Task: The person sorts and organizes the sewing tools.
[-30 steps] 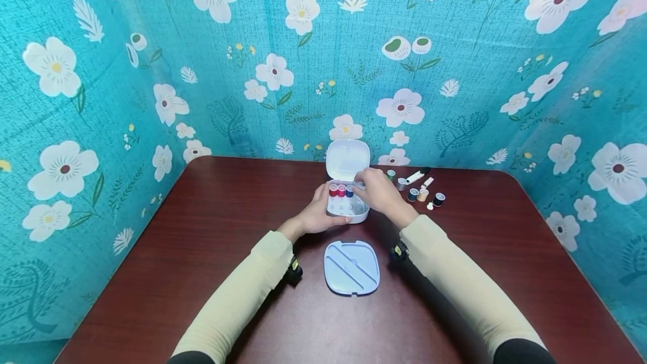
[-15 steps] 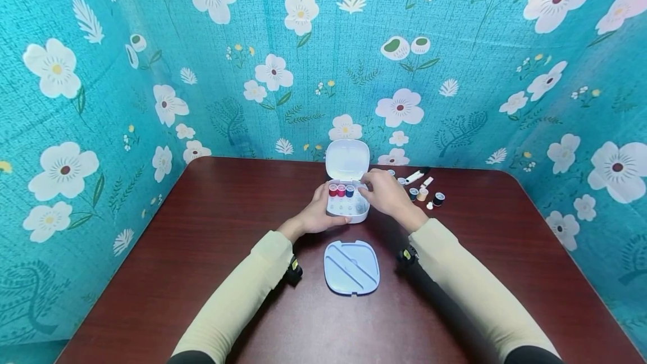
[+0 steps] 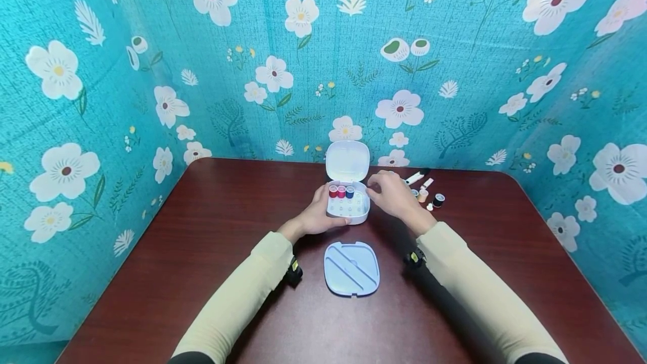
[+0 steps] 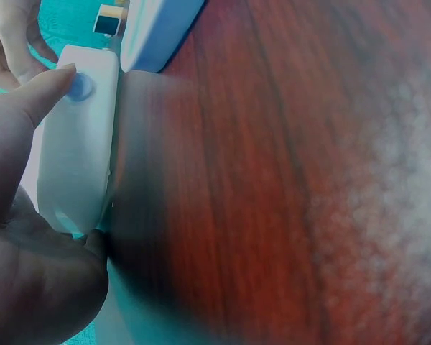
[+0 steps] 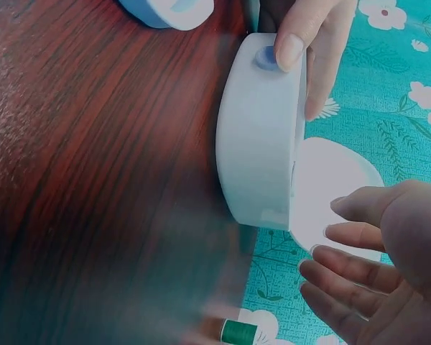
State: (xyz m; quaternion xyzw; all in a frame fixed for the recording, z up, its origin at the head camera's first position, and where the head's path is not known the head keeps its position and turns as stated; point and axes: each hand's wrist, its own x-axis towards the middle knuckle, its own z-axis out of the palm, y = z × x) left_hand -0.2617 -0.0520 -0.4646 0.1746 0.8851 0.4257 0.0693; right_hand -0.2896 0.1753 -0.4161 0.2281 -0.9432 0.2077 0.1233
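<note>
A white sewing box [image 3: 358,219] stands on the table, its lid [image 3: 347,160] raised at the back. Side by side in it, along the back left, are a red thread spool [image 3: 333,191], a pink spool [image 3: 341,191] and a blue spool [image 3: 350,192], with rows of small pegs in front of them. My left hand [image 3: 315,215] grips the box's left front corner, thumb by the blue button [image 4: 80,88]. Just off the box's right side is my right hand [image 3: 393,194]; the right wrist view shows its fingers [image 5: 345,266] spread and holding nothing.
A light blue divided tray [image 3: 351,268] lies in front of the box. To the right are a black spool [image 3: 438,200], a beige spool [image 3: 422,196] and small white items [image 3: 427,183]. A green spool [image 5: 238,332] shows in the right wrist view. A flowered cloth hangs behind.
My right hand has drawn away from the spools inside the box to a spot beyond its right side. The blue spool stays in the box. My left hand keeps its hold.
</note>
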